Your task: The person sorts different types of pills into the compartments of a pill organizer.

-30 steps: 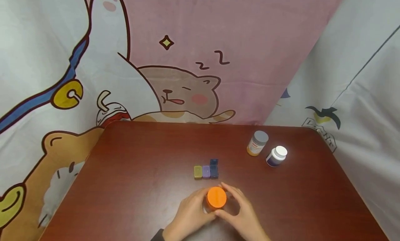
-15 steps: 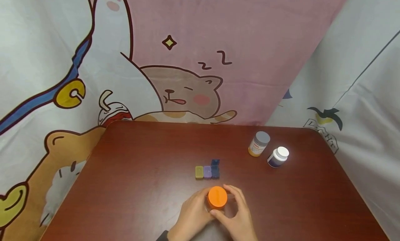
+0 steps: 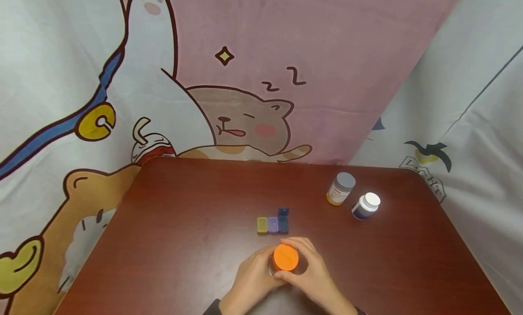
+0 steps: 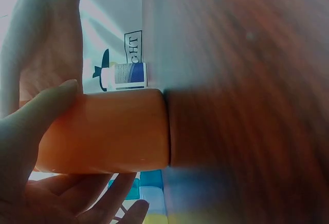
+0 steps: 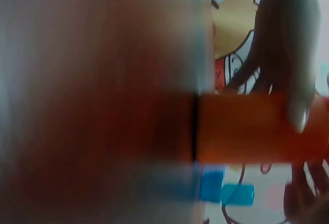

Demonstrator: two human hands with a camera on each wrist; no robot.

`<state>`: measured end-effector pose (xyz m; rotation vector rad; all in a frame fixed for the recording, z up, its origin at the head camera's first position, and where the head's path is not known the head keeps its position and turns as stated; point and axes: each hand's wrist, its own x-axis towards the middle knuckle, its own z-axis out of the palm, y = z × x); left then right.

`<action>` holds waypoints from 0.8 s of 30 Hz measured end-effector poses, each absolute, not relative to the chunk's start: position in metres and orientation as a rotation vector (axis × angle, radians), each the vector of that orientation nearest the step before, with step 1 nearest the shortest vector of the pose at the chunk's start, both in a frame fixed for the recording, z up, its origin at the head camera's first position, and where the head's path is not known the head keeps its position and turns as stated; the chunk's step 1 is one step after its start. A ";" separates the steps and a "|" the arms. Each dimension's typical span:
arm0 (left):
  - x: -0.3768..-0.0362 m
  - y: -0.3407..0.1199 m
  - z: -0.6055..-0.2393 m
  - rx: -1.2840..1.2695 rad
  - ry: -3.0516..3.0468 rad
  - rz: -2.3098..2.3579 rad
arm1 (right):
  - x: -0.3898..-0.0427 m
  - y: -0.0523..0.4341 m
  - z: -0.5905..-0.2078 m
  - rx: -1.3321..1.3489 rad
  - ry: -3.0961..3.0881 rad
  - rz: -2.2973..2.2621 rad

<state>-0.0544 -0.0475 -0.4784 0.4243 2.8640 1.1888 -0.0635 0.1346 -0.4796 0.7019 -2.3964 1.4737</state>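
Observation:
An orange-capped bottle stands upright on the brown table near its front edge. My left hand grips the bottle's body from the left. My right hand curls round the orange cap from the right, its fingers over the far side. In the left wrist view the orange bottle fills the middle, with a thumb pressed on it. The right wrist view is blurred; the orange bottle shows with a fingertip on it.
A small row of yellow, purple and blue pill boxes lies just beyond the bottle. At the back right stand a grey-capped amber bottle and a white-capped dark bottle. Cartoon-printed cloth hangs behind and beside the table.
My right hand has turned round the orange cap, its fingers shifting over the far side. The bottle stays where it was; the left hand keeps its hold.

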 end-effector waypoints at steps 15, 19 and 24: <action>-0.059 -0.053 -0.479 0.449 2.743 1.259 | -0.115 0.166 -0.443 1.398 -2.745 1.461; -0.059 -0.053 -0.479 0.451 2.737 1.266 | -0.112 0.165 -0.440 1.468 -2.728 1.455; -0.058 -0.052 -0.479 0.456 2.750 1.270 | -0.098 0.164 -0.440 1.449 -2.700 1.366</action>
